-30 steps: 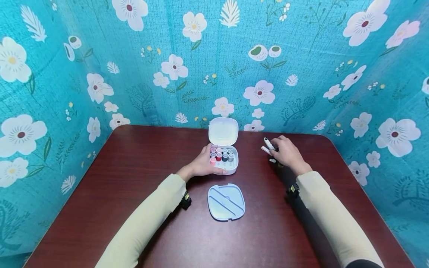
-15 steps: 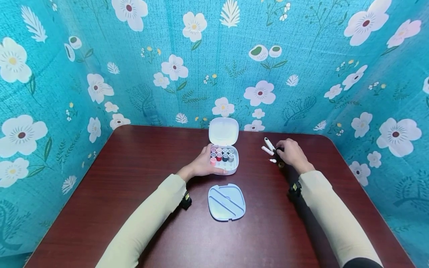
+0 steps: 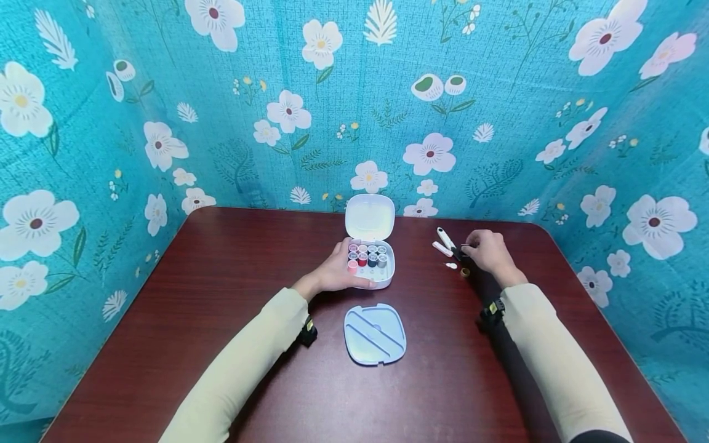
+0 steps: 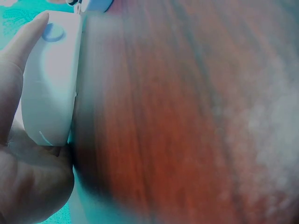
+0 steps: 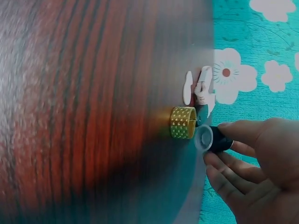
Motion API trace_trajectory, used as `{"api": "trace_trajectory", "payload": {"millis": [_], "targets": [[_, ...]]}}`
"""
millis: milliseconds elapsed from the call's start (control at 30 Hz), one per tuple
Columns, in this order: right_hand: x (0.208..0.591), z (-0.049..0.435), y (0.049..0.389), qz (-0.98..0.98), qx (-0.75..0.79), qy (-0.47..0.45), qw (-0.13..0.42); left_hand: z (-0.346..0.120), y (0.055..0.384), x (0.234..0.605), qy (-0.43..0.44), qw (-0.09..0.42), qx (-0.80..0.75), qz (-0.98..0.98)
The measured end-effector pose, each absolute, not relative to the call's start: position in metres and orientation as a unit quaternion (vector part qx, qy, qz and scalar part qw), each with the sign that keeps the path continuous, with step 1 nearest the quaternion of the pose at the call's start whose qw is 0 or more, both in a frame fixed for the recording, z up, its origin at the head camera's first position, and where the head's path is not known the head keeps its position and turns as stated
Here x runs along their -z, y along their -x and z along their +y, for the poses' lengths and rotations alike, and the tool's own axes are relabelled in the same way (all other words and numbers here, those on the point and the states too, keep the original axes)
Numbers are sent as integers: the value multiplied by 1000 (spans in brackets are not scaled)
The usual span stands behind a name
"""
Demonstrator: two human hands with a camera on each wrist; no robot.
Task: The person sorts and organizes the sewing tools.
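My left hand point(image 3: 335, 271) grips the left side of an open white sewing box point(image 3: 391, 266), its thumb along the front wall. Several thread spools point(image 3: 372, 259) in pink, red, dark and grey stand in rows inside. In the left wrist view, the thumb lies against the box wall point(image 4: 53, 84). Over at the right, my right hand point(image 3: 490, 251) pinches a black thread spool point(image 5: 222, 139) with a clear end between thumb and fingers. Close beside that spool, a gold dimpled thimble point(image 5: 183, 123) stands on the table.
Left of the right hand lie a white-handled tool point(image 3: 444, 237) with a dark end, a pale slim piece point(image 3: 441, 248) and a small white item point(image 3: 451, 266). A pale blue grooved tray point(image 3: 375, 334) lies before the box. Flowered cloth point(image 3: 321, 123) hangs behind the table.
My right hand has moved right, away from the white-handled tool, uncovering the small items and the thimble. It now pinches the black spool. The left hand and box have stayed put.
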State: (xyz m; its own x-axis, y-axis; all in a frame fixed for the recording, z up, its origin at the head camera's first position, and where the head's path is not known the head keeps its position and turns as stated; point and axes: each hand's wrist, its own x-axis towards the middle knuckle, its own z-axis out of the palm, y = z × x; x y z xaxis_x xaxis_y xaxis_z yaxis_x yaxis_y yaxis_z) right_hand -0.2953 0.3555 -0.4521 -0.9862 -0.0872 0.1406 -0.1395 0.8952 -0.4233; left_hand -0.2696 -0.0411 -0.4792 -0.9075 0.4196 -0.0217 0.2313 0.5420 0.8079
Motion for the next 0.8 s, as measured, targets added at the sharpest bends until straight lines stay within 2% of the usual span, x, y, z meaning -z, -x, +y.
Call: {"api": "trace_trajectory", "payload": {"millis": [300, 800], "targets": [[447, 351, 286, -951, -301, -29, 58, -40, 278, 490, -176, 118, -435, 875], [441, 306, 277, -929, -355, -81, 63, -41, 269, 479, -179, 113, -443, 871]]}}
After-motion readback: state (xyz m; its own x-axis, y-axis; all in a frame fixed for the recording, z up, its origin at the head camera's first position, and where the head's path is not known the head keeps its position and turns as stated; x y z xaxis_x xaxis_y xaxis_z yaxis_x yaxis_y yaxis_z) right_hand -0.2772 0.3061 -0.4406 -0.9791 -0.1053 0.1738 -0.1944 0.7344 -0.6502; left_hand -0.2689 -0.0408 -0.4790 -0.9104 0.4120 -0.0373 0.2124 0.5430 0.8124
